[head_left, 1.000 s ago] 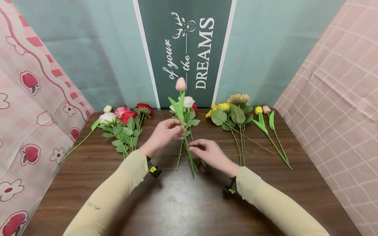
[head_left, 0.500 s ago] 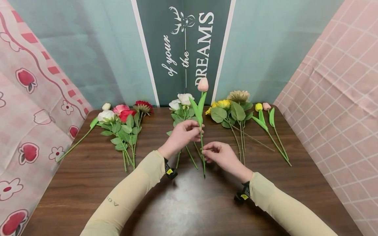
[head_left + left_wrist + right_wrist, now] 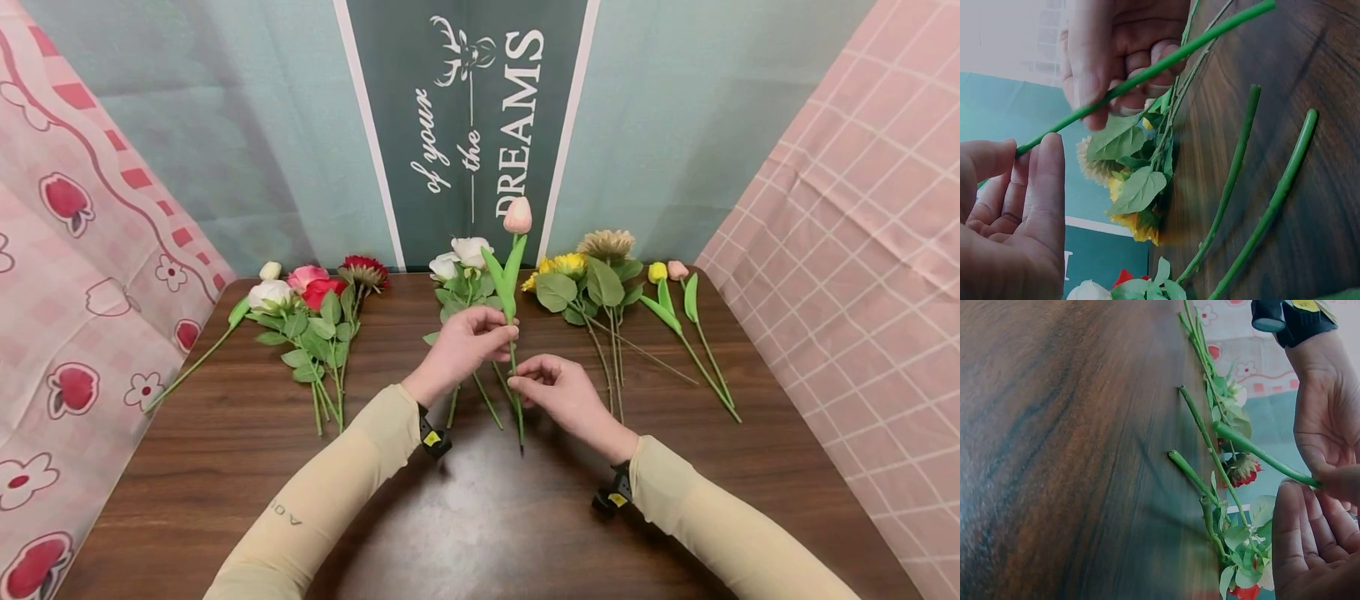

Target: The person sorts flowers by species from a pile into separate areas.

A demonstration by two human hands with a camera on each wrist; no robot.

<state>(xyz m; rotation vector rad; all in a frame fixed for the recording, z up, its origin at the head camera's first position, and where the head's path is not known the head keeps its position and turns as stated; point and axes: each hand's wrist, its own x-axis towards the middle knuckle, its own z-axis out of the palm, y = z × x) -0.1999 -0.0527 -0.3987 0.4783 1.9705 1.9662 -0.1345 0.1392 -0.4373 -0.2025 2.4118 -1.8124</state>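
The left hand (image 3: pixel 461 346) grips the green stem of a pink tulip (image 3: pixel 517 216), fingers curled round it just below the leaves, and holds the flower upright above the middle of the worktop (image 3: pixel 225 467). The bud stands at 12 o'clock from the hand, in front of the dark banner (image 3: pixel 465 125) on the back wall. The right hand (image 3: pixel 558 392), at about 4 o'clock from the left and just beside it, pinches the same stem lower down between thumb and fingertips; the left wrist view shows its fingers (image 3: pixel 1147 56) wrapped over the stem while the left thumb and fingers (image 3: pixel 1047 181) close on it higher up. The cut end of the stem hangs free just above the wood.

Behind the hands, at 12 o'clock, two white roses (image 3: pixel 461 254) lie flat with their stems towards the person. At 10 o'clock lies a bunch of white, pink and red flowers (image 3: pixel 315 300). At 2 o'clock lie yellow sunflowers (image 3: pixel 581 271) with broad leaves, and farther right, a yellow tulip (image 3: pixel 657 272) and a small pink tulip (image 3: pixel 677 270) lie side by side.
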